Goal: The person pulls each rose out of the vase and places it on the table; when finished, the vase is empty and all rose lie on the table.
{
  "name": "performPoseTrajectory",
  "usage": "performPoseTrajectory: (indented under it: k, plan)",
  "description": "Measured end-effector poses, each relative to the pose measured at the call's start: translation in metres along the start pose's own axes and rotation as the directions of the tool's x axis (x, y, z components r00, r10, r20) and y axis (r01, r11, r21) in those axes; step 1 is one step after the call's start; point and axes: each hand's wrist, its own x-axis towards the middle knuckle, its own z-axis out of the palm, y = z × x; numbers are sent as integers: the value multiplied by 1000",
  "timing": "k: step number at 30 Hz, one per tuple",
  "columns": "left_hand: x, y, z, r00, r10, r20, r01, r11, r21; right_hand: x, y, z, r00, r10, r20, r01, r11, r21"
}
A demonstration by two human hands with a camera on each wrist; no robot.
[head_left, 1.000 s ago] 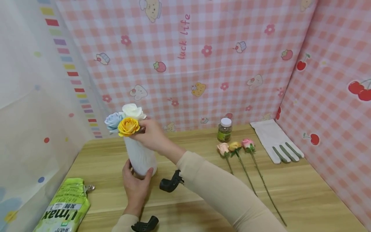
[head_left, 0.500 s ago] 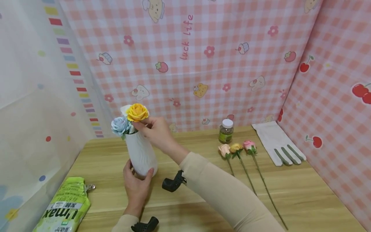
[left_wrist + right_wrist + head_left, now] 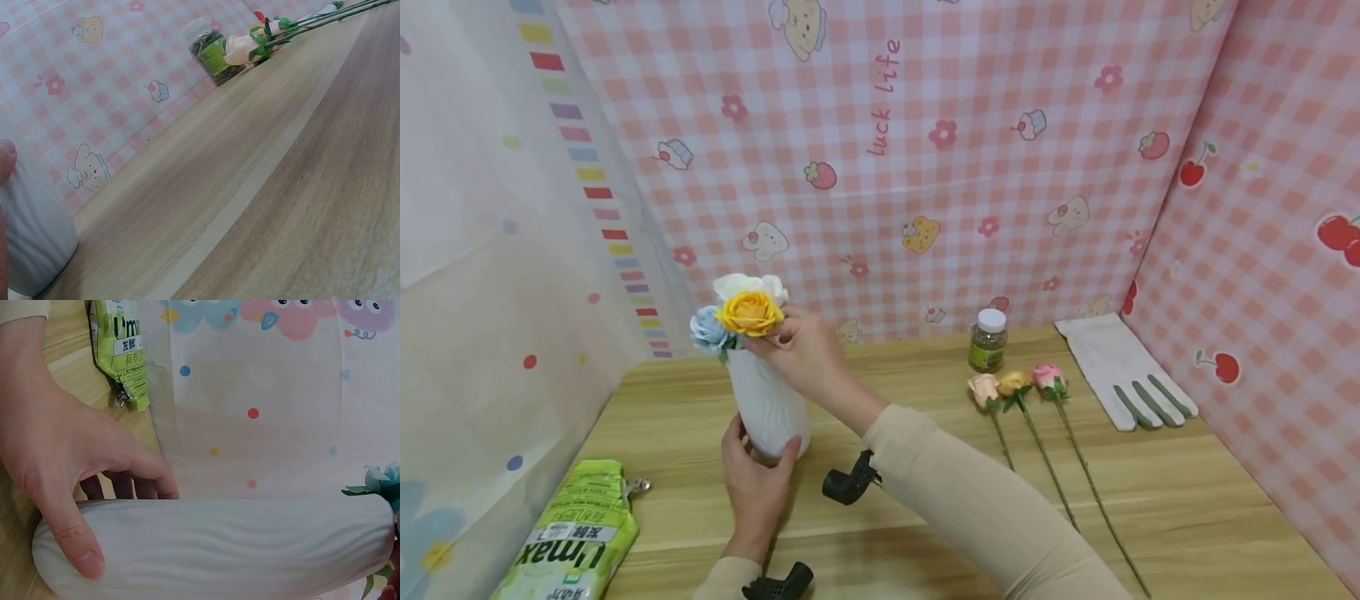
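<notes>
A white, wavy-ribbed vase [image 3: 767, 408] stands on the wooden table, gripped near its base by my left hand [image 3: 756, 492], with the thumb on the near side in the right wrist view. At the vase's mouth, my right hand [image 3: 808, 354] pinches a yellow rose [image 3: 750, 313] just under its bloom. A light blue rose [image 3: 709, 330] leans out on the left, and a white rose [image 3: 748, 286] shows behind the yellow one. The stems inside the vase are hidden.
Three roses, peach [image 3: 983, 389], yellow-brown [image 3: 1015, 383] and pink [image 3: 1049, 379], lie on the table's right. Behind them stands a white-capped jar [image 3: 988, 342]. A white glove [image 3: 1123, 371] lies at the far right, a green clipped bag [image 3: 576, 533] at the left.
My right hand lifted the yellow rose up and to the right, then lowered it slightly between the last two frames. The left hand kept its hold on the vase.
</notes>
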Motion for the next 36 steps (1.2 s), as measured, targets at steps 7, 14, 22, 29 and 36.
performPoseTrajectory:
  k: [7, 14, 22, 29, 36]
  plan:
    - [-1, 2, 0, 1000, -9, 10, 9, 1000, 11, 5, -5, -10, 994, -91, -53, 90, 996, -5]
    - [-2, 4, -1, 999, -40, 25, 39, 999, 17, 4, -12, -26, 989, -116, -91, 122, 991, 57]
    - [-1, 5, 0, 1000, -2, 8, 2, 1000, 6, 1, -14, -54, 972, -88, -217, 132, 972, 197]
    - [-2, 4, -1, 1000, -3, 18, 3, 1000, 14, -13, -4, -89, 934, -58, -353, 199, 904, 378]
    - [-1, 5, -1, 1000, -18, 24, 18, 1000, 6, -30, 9, -127, 883, 76, -463, 200, 832, 518]
